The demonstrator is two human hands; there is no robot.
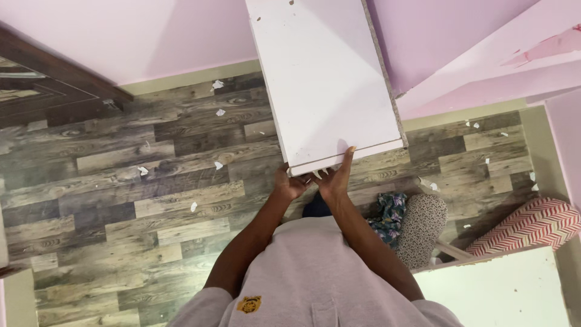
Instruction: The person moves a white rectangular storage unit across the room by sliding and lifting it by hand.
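Observation:
A large white laminated board (324,79) stands tilted in front of me, its lower end just above the floor. My left hand (289,184) cups that lower end from underneath at the left. My right hand (336,177) grips the same end at the middle, thumb pressed up against the board's face. A raw chipboard edge runs along the board's right side. Both forearms reach forward from my light grey shirt.
Grey wood-look floor (133,194) is littered with small white scraps. Pink walls (151,36) rise behind, a dark wooden door (36,85) at left. At right lie a floral cloth (390,212), a spotted cushion (423,227), a red-striped cushion (526,224) and a white surface (502,290).

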